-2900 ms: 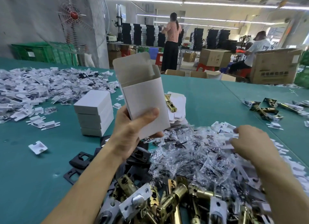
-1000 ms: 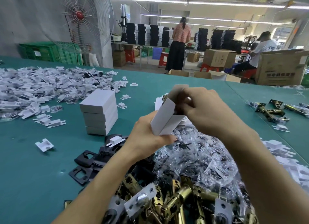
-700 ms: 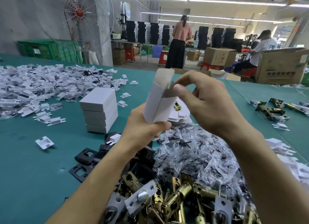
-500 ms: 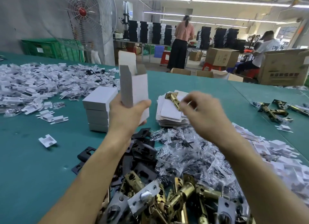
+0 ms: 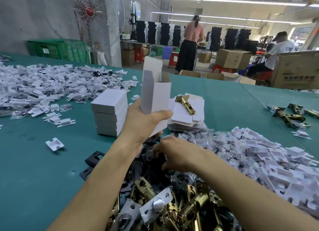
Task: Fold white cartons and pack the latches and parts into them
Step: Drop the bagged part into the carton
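My left hand (image 5: 143, 125) grips a folded white carton (image 5: 155, 92) upright above the table, its top flap standing open. My right hand (image 5: 177, 155) is low in the heap of black plates (image 5: 93, 160), fingers and thumb curled on one of them. Brass latches (image 5: 172, 205) are piled nearest me. Behind the carton lies a stack of flat cartons (image 5: 183, 117) with one brass latch (image 5: 185, 105) on top. Several closed cartons (image 5: 110, 113) are stacked to the left of my left hand.
The green table (image 5: 34, 170) carries clear bags of screws (image 5: 215, 148), a heap of white plastic parts at the left (image 5: 43, 86) and another at the right (image 5: 276, 161). More latches (image 5: 290, 115) lie far right. A standing fan (image 5: 93, 18) and two people are beyond.
My right hand left the carton's top and dropped to the black plates near me. My left hand turned the carton upright with its flap open.
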The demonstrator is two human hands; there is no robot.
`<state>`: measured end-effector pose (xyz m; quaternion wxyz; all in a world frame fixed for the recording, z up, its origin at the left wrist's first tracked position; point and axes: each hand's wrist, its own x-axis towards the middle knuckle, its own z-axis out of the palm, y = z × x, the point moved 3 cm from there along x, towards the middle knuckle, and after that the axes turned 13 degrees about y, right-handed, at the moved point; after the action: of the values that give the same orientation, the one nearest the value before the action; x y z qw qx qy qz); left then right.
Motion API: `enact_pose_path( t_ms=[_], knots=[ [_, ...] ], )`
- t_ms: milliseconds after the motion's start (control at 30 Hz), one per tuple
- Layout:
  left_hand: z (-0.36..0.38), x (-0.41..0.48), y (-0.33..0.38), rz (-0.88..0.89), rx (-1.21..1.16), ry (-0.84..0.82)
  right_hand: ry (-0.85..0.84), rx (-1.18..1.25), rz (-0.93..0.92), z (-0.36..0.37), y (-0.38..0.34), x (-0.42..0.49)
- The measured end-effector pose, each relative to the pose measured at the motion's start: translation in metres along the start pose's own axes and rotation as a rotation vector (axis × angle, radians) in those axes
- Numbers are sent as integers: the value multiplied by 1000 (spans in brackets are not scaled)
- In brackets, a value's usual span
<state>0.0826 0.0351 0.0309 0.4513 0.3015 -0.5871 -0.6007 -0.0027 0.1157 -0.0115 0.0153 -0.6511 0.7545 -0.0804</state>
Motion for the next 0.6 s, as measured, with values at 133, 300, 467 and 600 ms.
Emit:
enact_pose_path(
  t_ms=[133, 300, 467, 600],
  knots=[
    [-2, 4, -7, -32, -15, 46, 19, 41, 32, -1, 4, 0],
    [-2, 6, -10, -24, -32, 70, 42, 72, 9, -1, 4, -3],
    [-1, 5, -10, -20, -26, 53, 37, 85, -17, -1, 5, -9],
    [2, 3, -10, -10, -31, 26, 17, 108, 7, -3, 4, -10]
  ],
)
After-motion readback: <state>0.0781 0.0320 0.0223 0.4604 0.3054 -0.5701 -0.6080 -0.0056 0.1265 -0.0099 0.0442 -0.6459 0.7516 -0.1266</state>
